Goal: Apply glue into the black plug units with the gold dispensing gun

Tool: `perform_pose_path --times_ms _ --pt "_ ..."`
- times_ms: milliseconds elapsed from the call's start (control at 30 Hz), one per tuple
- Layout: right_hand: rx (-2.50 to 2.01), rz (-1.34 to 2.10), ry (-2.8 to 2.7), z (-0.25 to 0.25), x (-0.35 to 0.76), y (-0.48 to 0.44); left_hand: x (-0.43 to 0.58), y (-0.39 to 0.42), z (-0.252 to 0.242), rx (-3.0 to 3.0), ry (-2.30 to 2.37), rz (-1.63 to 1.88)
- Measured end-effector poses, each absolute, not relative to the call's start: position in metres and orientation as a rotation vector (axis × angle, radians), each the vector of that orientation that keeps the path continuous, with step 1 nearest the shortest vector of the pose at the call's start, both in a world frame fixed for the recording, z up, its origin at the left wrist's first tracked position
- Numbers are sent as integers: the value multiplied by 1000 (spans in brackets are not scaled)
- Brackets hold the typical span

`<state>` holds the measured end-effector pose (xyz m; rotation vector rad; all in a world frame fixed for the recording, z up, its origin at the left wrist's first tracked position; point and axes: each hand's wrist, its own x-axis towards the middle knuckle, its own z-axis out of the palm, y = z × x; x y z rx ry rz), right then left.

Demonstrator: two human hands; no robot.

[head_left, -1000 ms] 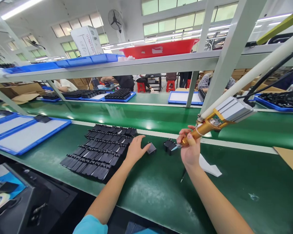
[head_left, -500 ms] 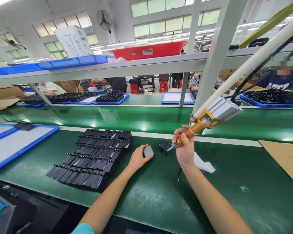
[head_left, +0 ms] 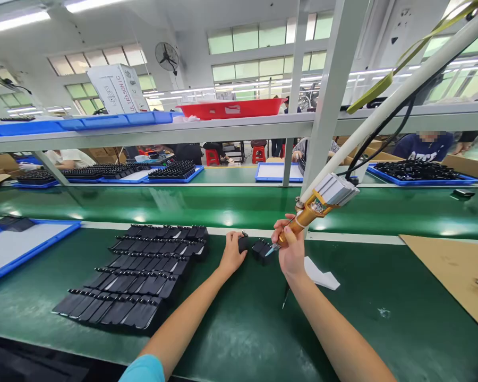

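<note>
My left hand point(head_left: 231, 253) is closed around a small black plastic part point(head_left: 243, 243) at the middle of the green table point(head_left: 231, 329). Just right of it stand a few similar black parts point(head_left: 260, 249), close together. My right hand point(head_left: 291, 249) grips a gold-coloured glue dispenser point(head_left: 302, 217), tilted, with its pale blue needle tip point(head_left: 271, 249) at the edge of those parts. A thin pointed metal tool point(head_left: 285, 297) shows under my right wrist, its upper end hidden. Left of my left hand lie several rows of black parts point(head_left: 139, 265).
A white arm point(head_left: 366, 122) with black cables slants above the dispenser. White paper point(head_left: 322, 275) lies right of my wrist, cardboard point(head_left: 446, 270) farther right. Blue-rimmed trays point(head_left: 43, 244) sit at left. Beyond runs a green conveyor belt point(head_left: 183, 204), with people seated across it.
My left hand has moved toward the black parts beside the needle, and its part now shows a dark side instead of grey. My right hand still holds the dispenser. The camera view has shifted.
</note>
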<state>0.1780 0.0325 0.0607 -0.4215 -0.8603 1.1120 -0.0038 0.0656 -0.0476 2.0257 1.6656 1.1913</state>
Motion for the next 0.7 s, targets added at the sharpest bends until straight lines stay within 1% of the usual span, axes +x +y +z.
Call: perform_pose_path --times_ms 167,333,467,700 --pt "-445 1075 -882 60 178 34 10 73 -55 2081 1492 1213" --pt "-454 1055 -872 57 181 38 1 70 -61 1951 1187 1186" --pt "-475 1017 -846 54 188 45 -1 75 -64 1891 1168 1130" --pt "-569 896 -772 51 206 65 1 80 -64 1750 1026 1139"
